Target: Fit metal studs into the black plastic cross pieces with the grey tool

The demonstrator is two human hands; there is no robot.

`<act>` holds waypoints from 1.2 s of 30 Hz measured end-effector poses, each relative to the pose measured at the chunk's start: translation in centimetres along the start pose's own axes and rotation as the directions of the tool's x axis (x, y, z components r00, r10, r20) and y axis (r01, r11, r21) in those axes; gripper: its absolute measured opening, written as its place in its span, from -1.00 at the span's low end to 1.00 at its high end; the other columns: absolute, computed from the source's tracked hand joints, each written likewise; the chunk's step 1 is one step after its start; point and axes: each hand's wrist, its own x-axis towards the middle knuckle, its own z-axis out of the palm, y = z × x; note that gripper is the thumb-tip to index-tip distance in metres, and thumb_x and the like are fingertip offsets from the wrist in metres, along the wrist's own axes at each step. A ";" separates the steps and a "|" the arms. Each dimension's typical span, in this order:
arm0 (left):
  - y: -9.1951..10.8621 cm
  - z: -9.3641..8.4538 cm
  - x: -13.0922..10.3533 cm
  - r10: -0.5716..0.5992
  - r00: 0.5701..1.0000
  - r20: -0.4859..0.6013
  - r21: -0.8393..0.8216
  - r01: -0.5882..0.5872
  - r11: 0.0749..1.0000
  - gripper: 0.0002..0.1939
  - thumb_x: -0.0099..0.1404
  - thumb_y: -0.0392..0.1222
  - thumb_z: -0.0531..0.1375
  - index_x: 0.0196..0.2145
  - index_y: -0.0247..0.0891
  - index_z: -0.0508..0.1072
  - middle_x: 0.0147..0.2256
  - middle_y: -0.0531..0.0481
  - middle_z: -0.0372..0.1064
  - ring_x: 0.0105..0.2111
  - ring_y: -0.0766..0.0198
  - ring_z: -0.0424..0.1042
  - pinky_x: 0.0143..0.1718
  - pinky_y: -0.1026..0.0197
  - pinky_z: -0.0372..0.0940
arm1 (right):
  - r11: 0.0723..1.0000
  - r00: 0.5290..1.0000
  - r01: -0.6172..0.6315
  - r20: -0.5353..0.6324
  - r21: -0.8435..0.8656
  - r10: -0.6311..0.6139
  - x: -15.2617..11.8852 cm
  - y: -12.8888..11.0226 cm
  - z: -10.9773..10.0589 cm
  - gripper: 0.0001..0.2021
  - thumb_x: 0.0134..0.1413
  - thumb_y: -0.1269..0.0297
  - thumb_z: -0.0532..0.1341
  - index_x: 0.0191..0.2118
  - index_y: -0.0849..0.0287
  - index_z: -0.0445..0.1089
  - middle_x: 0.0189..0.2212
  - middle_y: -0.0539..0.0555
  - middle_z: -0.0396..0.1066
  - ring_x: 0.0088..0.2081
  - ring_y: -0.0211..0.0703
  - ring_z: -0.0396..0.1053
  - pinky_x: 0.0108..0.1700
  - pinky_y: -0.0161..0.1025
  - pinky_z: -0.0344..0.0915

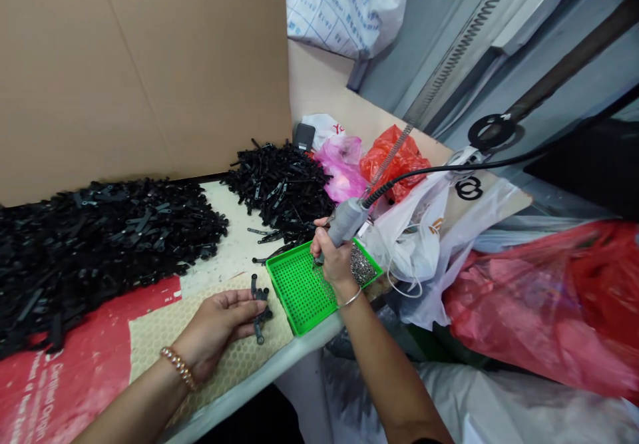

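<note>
- Small dark-grey plastic link pieces with rounded ends (260,332): being held over a beige honeycomb-patterned mat (164,344), just left of a green perforated plastic tray (294,297); sticking out past the fingertips at several angles; overlapping too much to tell whether joined together.
- Left hand (219,317): pinching these pieces between thumb and fingers, leaving hardly any gap; wearing a bracelet of shiny gold-coloured beads (178,367).
- Right hand (333,257): wrapping firmly around the lower part of a grey cylindrical power driver (349,218); wearing a thin silver-coloured bangle (350,298).
- Power driver: leaning at a slant, pointing its tip down over the tray; not showing clearly whether touching anything there; trailing a thick black cable (434,168) and hanging from a long metal coil spring (454,51).
- Tray: bearing a heap of tiny silver-coloured metal parts (363,267) toward its right end.
- Wide heap of black plastic strips (124,237): spreading to the left, partly covering a red printed sheet (100,337).
- Smaller heap of black plastic strips (284,188): lying behind the tray.
- Tall brown cardboard panel (140,64): standing behind both heaps.
- Pink plastic bag (342,164) and crumpled red plastic bag (394,154): sitting beyond the driver.
</note>
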 end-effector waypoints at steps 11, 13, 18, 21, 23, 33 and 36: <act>0.0 0.3 0.0 0.013 1.000 -0.010 0.009 -0.013 1.000 -0.78 -0.07 -0.35 0.39 -0.39 -0.37 0.52 -0.46 -0.02 0.51 -0.52 0.38 0.43 -0.51 0.41 0.33 | 0.998 0.999 -0.031 0.012 -0.051 0.031 -0.1 0.0 0.1 -0.77 0.05 0.13 0.26 -0.28 0.17 0.31 -0.67 -0.13 0.16 -0.68 -0.35 0.14 -0.62 -0.39 0.14; 0.1 0.4 0.0 0.013 1.000 -0.021 0.003 -0.013 1.000 -0.78 -0.10 -0.36 0.40 -0.42 -0.37 0.52 -0.49 -0.01 0.50 -0.53 0.38 0.43 -0.52 0.40 0.33 | 0.998 1.000 -0.030 0.006 -0.062 0.031 -0.1 0.1 0.1 -0.77 0.05 0.12 0.25 -0.27 0.17 0.32 -0.68 -0.14 0.16 -0.68 -0.35 0.13 -0.62 -0.39 0.13; 0.3 0.8 -0.3 0.020 0.999 -0.027 -0.007 -0.020 1.000 -0.78 -0.17 -0.38 0.41 -0.50 -0.37 0.49 -0.53 -0.01 0.48 -0.53 0.36 0.43 -0.52 0.37 0.32 | 1.000 0.998 -0.006 -0.063 0.000 0.006 0.2 -1.3 0.4 -0.73 0.03 0.16 0.26 -0.17 0.17 0.34 -0.68 -0.15 0.17 -0.67 -0.37 0.10 -0.60 -0.41 0.11; 0.1 0.7 -0.2 0.043 0.999 -0.009 -0.016 -0.043 0.999 -0.76 -0.19 -0.37 0.42 -0.50 -0.37 0.49 -0.51 -0.03 0.49 -0.51 0.34 0.44 -0.50 0.35 0.33 | 0.993 0.992 0.024 -0.129 0.119 -0.008 0.0 -3.6 1.9 -0.72 0.02 0.13 0.24 -0.17 0.15 0.34 -0.70 -0.19 0.09 -0.69 -0.38 0.01 -0.58 -0.40 0.11; -0.1 0.6 -0.1 0.056 0.998 -0.007 -0.021 -0.056 0.998 -0.76 -0.19 -0.37 0.42 -0.50 -0.37 0.48 -0.51 -0.03 0.48 -0.51 0.33 0.44 -0.51 0.35 0.32 | 0.979 0.995 0.010 -0.101 0.202 0.011 -0.6 -5.0 3.5 -0.72 0.03 0.08 0.22 -0.18 0.12 0.33 -0.71 -0.20 0.03 -0.69 -0.38 -0.03 -0.57 -0.39 0.12; -0.1 0.7 -0.1 0.091 0.995 0.029 -0.040 -0.090 0.995 -0.82 -0.16 -0.44 0.38 -0.55 -0.39 0.46 -0.57 0.01 0.44 -0.56 0.37 0.40 -0.54 0.37 0.31 | 0.937 0.987 -0.158 0.052 0.312 0.149 -4.0 -4.7 8.7 -0.75 0.00 0.10 0.24 -0.25 0.13 0.28 -0.71 -0.20 0.04 -0.70 -0.40 -0.02 -0.58 -0.39 0.10; -0.2 0.7 -0.1 0.099 0.995 0.034 -0.041 -0.097 0.994 -0.83 -0.15 -0.44 0.38 -0.56 -0.39 0.46 -0.58 0.02 0.43 -0.57 0.39 0.39 -0.56 0.38 0.30 | 0.936 0.987 -0.158 0.038 0.314 0.154 -4.2 -4.4 8.8 -0.74 0.01 0.11 0.24 -0.25 0.14 0.27 -0.71 -0.20 0.05 -0.70 -0.40 0.00 -0.57 -0.39 0.08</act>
